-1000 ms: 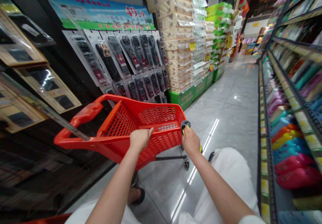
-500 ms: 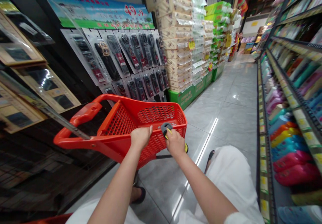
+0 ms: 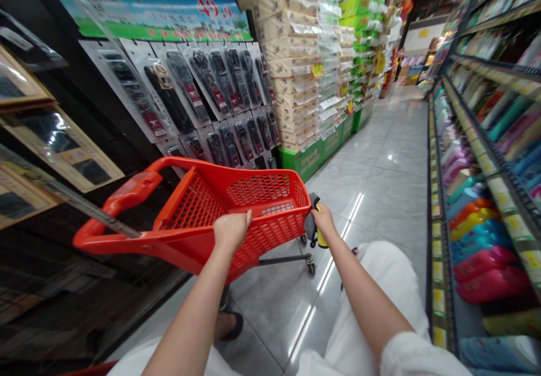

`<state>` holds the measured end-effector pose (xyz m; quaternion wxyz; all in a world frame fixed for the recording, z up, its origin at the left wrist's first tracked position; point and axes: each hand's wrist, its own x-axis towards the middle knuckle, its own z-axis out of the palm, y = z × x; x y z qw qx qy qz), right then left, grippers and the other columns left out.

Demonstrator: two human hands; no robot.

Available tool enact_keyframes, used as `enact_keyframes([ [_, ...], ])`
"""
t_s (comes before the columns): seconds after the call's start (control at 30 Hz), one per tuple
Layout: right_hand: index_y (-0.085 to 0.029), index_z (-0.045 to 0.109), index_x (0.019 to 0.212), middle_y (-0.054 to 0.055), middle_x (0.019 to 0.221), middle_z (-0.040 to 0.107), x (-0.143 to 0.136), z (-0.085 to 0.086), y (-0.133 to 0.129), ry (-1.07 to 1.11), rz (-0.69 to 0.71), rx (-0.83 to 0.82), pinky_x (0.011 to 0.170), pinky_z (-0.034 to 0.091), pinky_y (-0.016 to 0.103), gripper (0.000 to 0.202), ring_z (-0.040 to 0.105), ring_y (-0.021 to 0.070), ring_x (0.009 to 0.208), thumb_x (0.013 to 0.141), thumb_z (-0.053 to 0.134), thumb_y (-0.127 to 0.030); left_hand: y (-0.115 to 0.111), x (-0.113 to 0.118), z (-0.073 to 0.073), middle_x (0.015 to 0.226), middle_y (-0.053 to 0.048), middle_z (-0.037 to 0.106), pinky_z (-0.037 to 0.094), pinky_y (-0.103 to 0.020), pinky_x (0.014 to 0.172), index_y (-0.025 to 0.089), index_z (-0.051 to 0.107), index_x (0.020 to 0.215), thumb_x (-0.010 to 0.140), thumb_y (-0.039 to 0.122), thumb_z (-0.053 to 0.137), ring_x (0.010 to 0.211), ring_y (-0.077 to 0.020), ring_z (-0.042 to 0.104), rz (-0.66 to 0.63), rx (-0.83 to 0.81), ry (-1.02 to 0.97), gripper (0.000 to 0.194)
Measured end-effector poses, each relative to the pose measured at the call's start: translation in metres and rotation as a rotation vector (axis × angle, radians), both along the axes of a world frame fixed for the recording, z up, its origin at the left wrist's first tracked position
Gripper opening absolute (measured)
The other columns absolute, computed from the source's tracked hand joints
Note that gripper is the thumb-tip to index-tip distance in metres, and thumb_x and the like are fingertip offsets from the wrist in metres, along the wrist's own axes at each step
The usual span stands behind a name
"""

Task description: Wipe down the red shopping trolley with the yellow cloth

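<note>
I see the left hand (image 3: 230, 234) fisted on the cart (image 3: 186, 245) at its near rim, the right hand (image 3: 324, 222) clutching a pad (image 3: 310, 227) by its front corner, work seemingly unfinished, remainder unclear.

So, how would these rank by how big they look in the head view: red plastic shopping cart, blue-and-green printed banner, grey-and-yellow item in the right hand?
Largest: red cart
Next: printed banner
Smallest: grey-and-yellow item, partly covered by the right hand

The right hand (image 3: 324, 221) has moved the grey-and-yellow item (image 3: 310, 228) back to the cart's (image 3: 279, 231) front.
</note>
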<state>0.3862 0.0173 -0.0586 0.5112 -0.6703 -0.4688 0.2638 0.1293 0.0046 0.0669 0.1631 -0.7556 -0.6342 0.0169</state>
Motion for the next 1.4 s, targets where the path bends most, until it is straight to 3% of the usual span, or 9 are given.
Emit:
enact_keyframes([
  [0.17,-0.016,0.06,0.105,0.01,0.094,0.066,-0.048,-0.003,-0.026,-0.088,-0.17,-0.057,0.073,0.042,0.028,0.026,0.061,0.0221,0.087,0.089,0.04,-0.024,-0.001,0.0,0.001,0.081,-0.02,0.073,0.048,-0.039,0.065,0.011,0.076,0.085,0.098,0.044,0.011,0.082,-0.0354,0.07,-0.009,-0.008,0.001,0.074],
  [0.33,-0.013,0.054,0.114,0.016,0.104,0.061,-0.089,0.011,-0.043,-0.286,-0.27,-0.2,0.074,0.043,0.031,0.028,0.062,0.0245,0.093,0.096,0.037,-0.027,-0.001,-0.002,0.005,0.083,-0.019,0.074,0.049,-0.038,0.068,0.012,0.076,0.085,0.097,0.048,0.008,0.085,-0.034,0.07,-0.013,-0.036,-0.025,0.078],
  [0.57,-0.014,0.057,0.11,0.014,0.1,0.061,-0.16,0.032,-0.063,-0.534,-0.018,-0.162,0.075,0.047,0.032,0.026,0.062,0.0238,0.092,0.097,0.038,-0.026,-0.001,0.001,0.016,0.089,-0.017,0.074,0.049,-0.035,0.071,0.013,0.076,0.087,0.098,0.048,0.004,0.09,-0.03,0.07,0.015,-0.152,-0.046,0.08],
  [0.7,-0.016,0.053,0.126,0.012,0.107,0.062,-0.183,0.039,-0.075,-0.655,0.217,-0.038,0.078,0.048,0.031,0.037,0.061,0.0224,0.094,0.091,0.05,-0.024,-0.003,0.001,0.018,0.09,-0.016,0.074,0.049,-0.035,0.073,0.014,0.075,0.089,0.098,0.047,0.004,0.091,-0.0289,0.07,-0.002,-0.171,-0.043,0.079],
  [0.8,-0.024,0.046,0.138,0.009,0.108,0.061,-0.165,0.039,-0.077,-0.733,0.291,-0.008,0.075,0.048,0.03,0.053,0.06,0.0218,0.093,0.086,0.058,-0.029,-0.005,0.0,0.017,0.089,-0.016,0.074,0.048,-0.035,0.072,0.013,0.075,0.088,0.098,0.047,0.005,0.09,-0.0293,0.07,-0.005,-0.164,-0.04,0.079],
  [0.9,-0.033,0.047,0.139,0.007,0.108,0.061,-0.126,0.034,-0.071,-0.812,0.284,-0.019,0.074,0.046,0.028,0.057,0.059,0.0207,0.093,0.084,0.06,-0.027,-0.005,-0.002,0.016,0.088,-0.017,0.074,0.048,-0.035,0.071,0.013,0.076,0.088,0.098,0.048,0.005,0.089,-0.0299,0.07,-0.008,-0.151,-0.04,0.08],
  [1.13,-0.034,0.051,0.137,0.007,0.109,0.061,-0.046,0.014,-0.06,-0.88,0.195,-0.049,0.074,0.043,0.026,0.056,0.056,0.02,0.094,0.083,0.058,-0.021,-0.004,-0.002,0.017,0.089,-0.017,0.074,0.048,-0.036,0.073,0.015,0.077,0.089,0.097,0.049,0.005,0.091,-0.0303,0.07,-0.02,-0.15,-0.022,0.08],
  [1.27,-0.03,0.054,0.135,0.006,0.107,0.063,-0.02,-0.007,-0.057,-0.714,0.03,-0.08,0.074,0.042,0.026,0.053,0.057,0.0195,0.094,0.082,0.054,-0.018,-0.003,0.0,0.017,0.088,-0.017,0.074,0.048,-0.036,0.072,0.016,0.077,0.088,0.097,0.051,0.005,0.09,-0.0305,0.07,-0.02,-0.144,-0.021,0.08],
  [1.4,-0.02,0.068,0.112,0.007,0.091,0.067,0.001,-0.022,-0.039,-0.275,-0.119,-0.095,0.069,0.042,0.027,0.037,0.06,0.019,0.082,0.082,0.047,-0.019,-0.002,0.001,0.018,0.089,-0.016,0.075,0.048,-0.036,0.072,0.018,0.076,0.088,0.096,0.053,0.006,0.089,-0.0308,0.07,-0.027,-0.15,-0.023,0.079],
])
